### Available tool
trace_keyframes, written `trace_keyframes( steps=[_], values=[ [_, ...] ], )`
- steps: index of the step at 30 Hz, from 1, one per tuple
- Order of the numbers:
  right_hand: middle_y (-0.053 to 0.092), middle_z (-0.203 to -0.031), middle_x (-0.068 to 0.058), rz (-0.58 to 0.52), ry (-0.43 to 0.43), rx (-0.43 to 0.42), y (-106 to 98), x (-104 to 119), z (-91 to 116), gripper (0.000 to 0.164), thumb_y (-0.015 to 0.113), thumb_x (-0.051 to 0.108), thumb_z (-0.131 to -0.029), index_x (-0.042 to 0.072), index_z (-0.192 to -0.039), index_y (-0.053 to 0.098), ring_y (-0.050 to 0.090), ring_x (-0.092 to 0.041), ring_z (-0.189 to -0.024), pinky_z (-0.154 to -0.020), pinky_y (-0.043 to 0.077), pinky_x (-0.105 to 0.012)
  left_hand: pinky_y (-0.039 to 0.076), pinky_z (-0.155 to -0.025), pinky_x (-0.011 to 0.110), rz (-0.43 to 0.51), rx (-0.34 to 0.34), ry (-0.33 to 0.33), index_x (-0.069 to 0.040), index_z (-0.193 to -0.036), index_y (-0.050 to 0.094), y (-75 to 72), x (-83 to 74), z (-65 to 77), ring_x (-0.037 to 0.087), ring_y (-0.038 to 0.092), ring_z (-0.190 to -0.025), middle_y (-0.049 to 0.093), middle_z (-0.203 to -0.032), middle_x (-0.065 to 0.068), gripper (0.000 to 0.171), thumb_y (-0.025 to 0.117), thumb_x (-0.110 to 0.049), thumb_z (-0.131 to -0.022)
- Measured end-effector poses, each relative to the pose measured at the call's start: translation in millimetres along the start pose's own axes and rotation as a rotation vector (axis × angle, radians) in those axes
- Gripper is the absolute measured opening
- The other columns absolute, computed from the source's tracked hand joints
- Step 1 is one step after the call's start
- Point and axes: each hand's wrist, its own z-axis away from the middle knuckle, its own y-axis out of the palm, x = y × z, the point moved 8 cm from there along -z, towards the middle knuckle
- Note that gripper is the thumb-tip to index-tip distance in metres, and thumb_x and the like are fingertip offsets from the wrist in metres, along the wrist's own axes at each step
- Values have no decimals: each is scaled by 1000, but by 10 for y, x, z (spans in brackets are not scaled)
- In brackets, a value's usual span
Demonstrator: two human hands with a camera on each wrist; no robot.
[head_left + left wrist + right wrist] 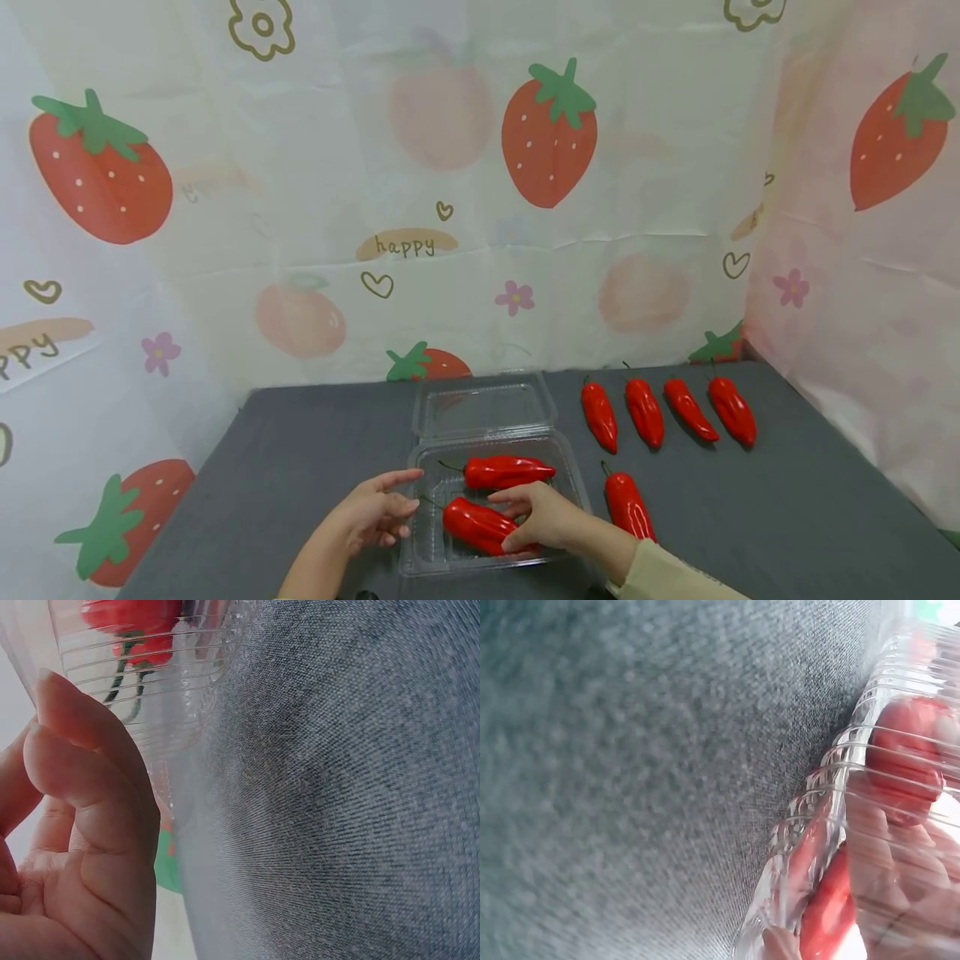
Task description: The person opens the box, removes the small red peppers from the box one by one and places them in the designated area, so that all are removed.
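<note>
A clear plastic clamshell box (425, 533) lies with its lid (483, 408) folded back behind it. Inside are two red chili peppers: the far one (495, 472) lies crosswise, and the near one (476, 523) is in front of it. My right hand (551, 521) reaches into the box and holds the near pepper by its right part, thumb on the near side and fingers across the far side. At the box's left wall, my left hand (375, 512) has its index finger stretched out and the others loosely bent, holding nothing. Through the box wall, the left wrist view shows green stems (120, 675).
Several red peppers (645, 412) lie in a row at the table's back right. One more pepper (628, 504) lies right of the box, partly behind my right forearm. Grey cloth (315, 450) covers the table, and a strawberry-print curtain (480, 308) hangs behind.
</note>
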Motion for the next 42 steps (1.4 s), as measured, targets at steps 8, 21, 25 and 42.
trace_keyframes(
  steps=[8, 21, 25, 42],
  values=[
    [68, -105, -12, -61, -43, -77, -117, 33, 26, 55, 78, -6, -76, -4, -128, 60, 62, -24, -96, -77, 55, -39, 42, -47, 17, 1, 7, 12, 3, -146, 36, 20, -18, 5, 8, 56, -52, 55, -75, 0, 58, 60, -3, -94],
    [64, -111, -15, -201, -14, -156, -275, 66, 72, 64, 73, -8, -81, 0, -140, 50, 60, -26, -96, -73, 55, -39, 42, -47, 17, 3, -1, -2, 2, -146, 37, 6, 6, -4, 7, 57, -52, 55, -75, 0, 58, 61, -3, -93],
    [61, -111, -16, -203, -8, -164, -314, 89, 105, 67, 70, -9, -81, 1, -143, 45, 58, -27, -91, -69, 56, -41, 42, -47, 17, 11, 5, 3, 2, -146, 35, 6, 7, 8, 7, 57, -52, 55, -76, 0, 59, 60, -2, -93],
    [54, -120, -20, -281, 22, -164, -580, 244, 294, 72, 68, -6, -85, 1, -148, 35, 60, -28, -94, -70, 56, -45, 42, -47, 17, -6, -7, 7, 3, -146, 36, -5, -13, 23, 7, 56, -52, 55, -76, 0, 59, 61, -2, -93]
  ],
)
